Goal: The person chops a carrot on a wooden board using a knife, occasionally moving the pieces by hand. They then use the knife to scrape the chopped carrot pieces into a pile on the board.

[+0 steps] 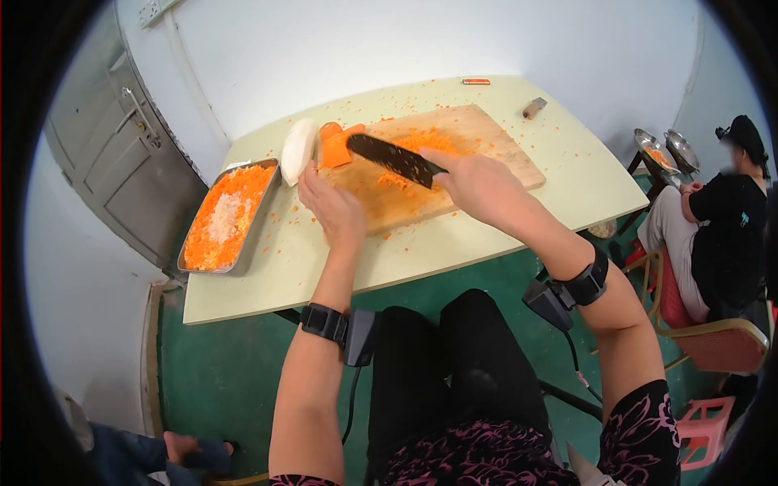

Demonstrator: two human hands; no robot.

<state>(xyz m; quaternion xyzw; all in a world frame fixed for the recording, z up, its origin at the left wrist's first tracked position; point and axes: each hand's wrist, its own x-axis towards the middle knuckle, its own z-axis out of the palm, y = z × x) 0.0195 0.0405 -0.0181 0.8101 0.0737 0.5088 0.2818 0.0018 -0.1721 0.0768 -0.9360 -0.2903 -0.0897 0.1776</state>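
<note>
My right hand [478,188] is closed around the handle of a kitchen knife [393,159]. Its dark blade, flecked with bits, points left over the wooden cutting board [506,158]. Finely chopped carrot [429,142] lies on the board behind the blade. My left hand [334,209] is at the board's left edge, fingers stretched out, with fingertips right by the lower end of a peeled white radish [298,147]. Large orange carrot pieces [335,151] sit at the board's left corner, between the radish and the knife tip.
A metal tray [258,235] of chopped carrot with pale shreds on top stands at the table's left. A brown-handled tool [534,108] and a small red packet [476,81] lie behind the board. A seated person [725,219] is at right, near metal bowls [655,152].
</note>
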